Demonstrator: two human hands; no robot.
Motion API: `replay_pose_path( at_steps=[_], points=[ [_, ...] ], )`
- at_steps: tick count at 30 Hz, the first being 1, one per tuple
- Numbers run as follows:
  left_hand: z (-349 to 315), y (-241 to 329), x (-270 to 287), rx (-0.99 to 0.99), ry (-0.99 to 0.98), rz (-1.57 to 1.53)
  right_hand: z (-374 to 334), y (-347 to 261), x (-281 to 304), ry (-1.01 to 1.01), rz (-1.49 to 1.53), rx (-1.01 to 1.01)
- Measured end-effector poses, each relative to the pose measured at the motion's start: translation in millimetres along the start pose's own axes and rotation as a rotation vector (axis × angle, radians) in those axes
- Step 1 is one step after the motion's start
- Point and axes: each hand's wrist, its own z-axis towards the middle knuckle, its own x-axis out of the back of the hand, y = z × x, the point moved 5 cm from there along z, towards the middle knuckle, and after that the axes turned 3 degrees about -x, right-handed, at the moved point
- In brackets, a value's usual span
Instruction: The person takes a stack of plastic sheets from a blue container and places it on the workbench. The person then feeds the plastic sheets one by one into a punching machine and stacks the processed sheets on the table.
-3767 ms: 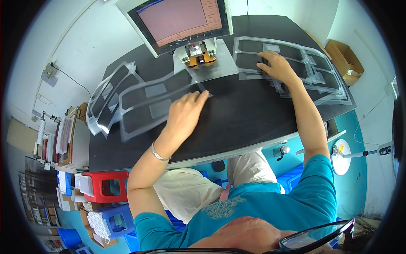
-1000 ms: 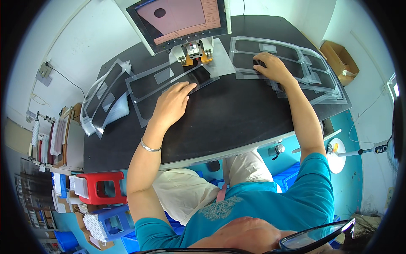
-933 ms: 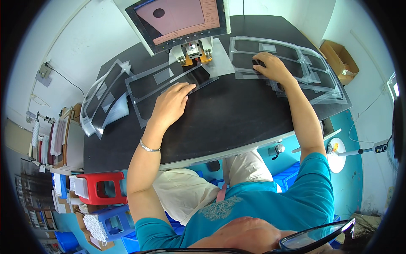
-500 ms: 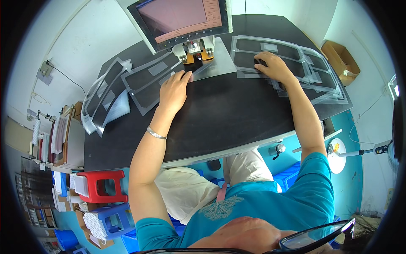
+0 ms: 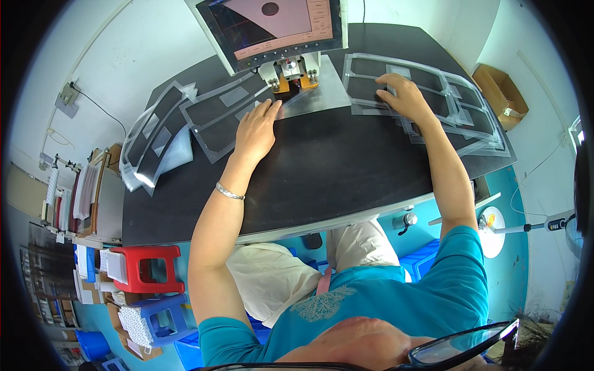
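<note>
My left hand [image 5: 255,128] lies palm down with fingers stretched out. Its fingertips rest at the edge of a clear film sheet with a pale frame [image 5: 213,114], beside the metal plate [image 5: 331,96] of the machine. Part of that sheet reaches under the orange-footed machine head [image 5: 291,79]. Over on the right, my right hand [image 5: 405,100] rests with spread, slightly bent fingers on a stack of similar clear film sheets [image 5: 427,74]. I see nothing gripped in either hand. Above the machine head a screen [image 5: 266,28] shows a dark round spot and a dark slanted area.
More clear sheets [image 5: 158,139] lie at the left of the black table [image 5: 334,161]. A cardboard box [image 5: 500,93] stands beyond the right edge. Red [image 5: 148,270] and blue [image 5: 164,321] stools are on the left, near a rack [image 5: 93,198] of upright panels.
The screen picture has changed from a mostly pink area to one with a dark round spot. The left film sheet has shifted slightly away from me. My right hand's fingers have moved a little.
</note>
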Motion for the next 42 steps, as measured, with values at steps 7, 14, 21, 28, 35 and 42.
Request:
replay_pose_path(
  at_steps=[7,14,21,28,35,42],
  points=[
    [-1,-1,8,-0.011,0.084,0.108,4,-33,-3,-0.057,0.228,-0.037],
    [-19,52,53,-0.180,0.066,-0.103,-12,-64,-25,-0.512,0.852,-0.497],
    [-34,111,80,-0.487,0.041,-0.437,-8,-45,-32,-0.418,0.784,-0.477],
    [-21,-12,89,0.001,0.271,0.150,-6,10,27,-0.227,0.435,-0.389],
    [-51,-141,42,0.553,0.063,0.424,-3,31,26,-0.114,0.373,-0.457],
    [-36,-112,45,0.408,0.178,0.361,-7,30,32,-0.091,0.318,-0.497]
  ],
)
